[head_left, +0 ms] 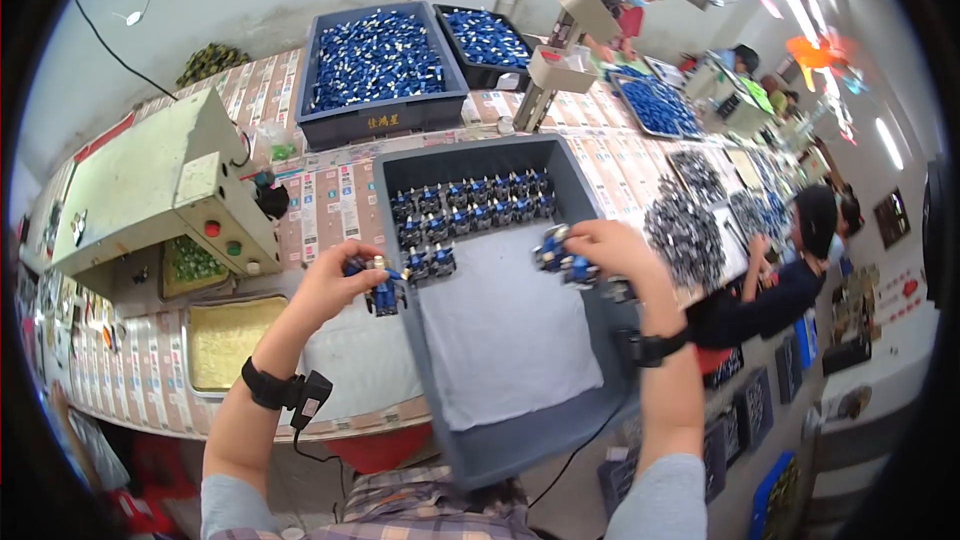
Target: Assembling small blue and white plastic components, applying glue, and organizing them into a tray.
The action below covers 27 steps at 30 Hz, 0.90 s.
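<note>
In front of me a grey plastic bin sits lengthwise, lined with a white sheet. Rows of small blue-and-black toy vehicles stand at its far end, with a shorter row at the left. My left hand is closed on a toy vehicle just outside the bin's left wall. Over the right side of the bin, my right hand grips what looks like a pair of similar toy vehicles; its fingers partly cover them.
Behind the bin are a large tub and a smaller black tub of blue parts. A cream machine with buttons and a yellow-lined tray are at left. Dark parts are heaped at right, near a seated co-worker.
</note>
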### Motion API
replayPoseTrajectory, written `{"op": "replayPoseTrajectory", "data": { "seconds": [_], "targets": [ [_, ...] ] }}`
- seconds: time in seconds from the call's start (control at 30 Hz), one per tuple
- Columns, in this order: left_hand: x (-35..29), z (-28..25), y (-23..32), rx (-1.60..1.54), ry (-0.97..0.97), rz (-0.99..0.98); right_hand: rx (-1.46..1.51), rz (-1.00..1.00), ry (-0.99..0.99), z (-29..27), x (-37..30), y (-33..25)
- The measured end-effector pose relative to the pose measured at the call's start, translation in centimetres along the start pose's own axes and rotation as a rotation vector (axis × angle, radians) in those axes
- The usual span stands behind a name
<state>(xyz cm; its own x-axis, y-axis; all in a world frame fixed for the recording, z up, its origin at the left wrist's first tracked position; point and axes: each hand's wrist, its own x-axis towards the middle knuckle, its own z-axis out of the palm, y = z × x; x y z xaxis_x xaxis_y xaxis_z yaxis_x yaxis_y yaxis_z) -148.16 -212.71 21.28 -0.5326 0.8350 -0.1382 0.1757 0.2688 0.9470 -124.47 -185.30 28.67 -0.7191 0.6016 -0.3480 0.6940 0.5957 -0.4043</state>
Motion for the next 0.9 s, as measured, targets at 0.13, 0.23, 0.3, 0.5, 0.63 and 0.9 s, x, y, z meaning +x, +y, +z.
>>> {"op": "replayPoseTrajectory", "data": {
  "seconds": [0.13,0.23,0.3,0.5,0.63,0.9],
  "targets": [
    [7.5,7.3,0.0,0.141,-0.017,-0.020,-0.158,-0.199,-0.166,6.5,12.5,5.6],
    [12.1,12.1,-0.7,0.391,0.009,-0.094,-0.086,-0.270,-0.287,9.8,17.6,7.6],
    [14.4,14.2,-3.6,0.468,0.017,-0.114,-0.056,-0.211,-0.386,10.9,19.6,7.1],
    [18.5,17.4,-6.9,0.595,0.046,-0.269,-0.014,-0.209,-0.551,12.2,23.8,8.3],
    [18.6,17.5,-8.9,0.596,0.175,-0.283,-0.006,-0.219,-0.598,12.0,24.7,7.9],
    [19.1,16.6,-8.0,0.655,-0.014,-0.273,-0.146,-0.204,-0.821,12.1,25.9,7.4]
  ]
}}
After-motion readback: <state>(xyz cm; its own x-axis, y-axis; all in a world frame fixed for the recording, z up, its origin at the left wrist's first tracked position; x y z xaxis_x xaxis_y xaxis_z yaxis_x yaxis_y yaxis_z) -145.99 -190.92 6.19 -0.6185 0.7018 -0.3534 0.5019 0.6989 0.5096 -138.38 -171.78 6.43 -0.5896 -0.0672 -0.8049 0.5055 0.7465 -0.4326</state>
